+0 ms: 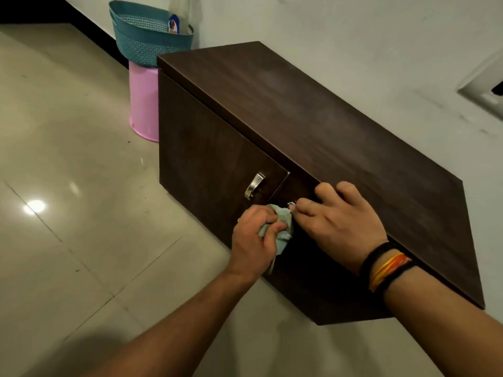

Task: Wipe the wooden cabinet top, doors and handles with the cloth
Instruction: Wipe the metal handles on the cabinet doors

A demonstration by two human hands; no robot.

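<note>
A dark brown wooden cabinet stands against the wall, its top bare. The left door carries a curved metal handle. My left hand is shut on a crumpled pale green cloth and presses it against the right door's front, beside the gap between the doors. My right hand rests over the top front edge of the right door, fingers curled, its fingertips touching the cloth. A small metal piece, probably the right door's handle, peeks out between my two hands. The rest of that handle is hidden.
A teal plastic basket holding a bottle sits on an upturned pink bucket at the cabinet's far left end. Glossy beige floor tiles spread to the left. A wall socket plate is at the right.
</note>
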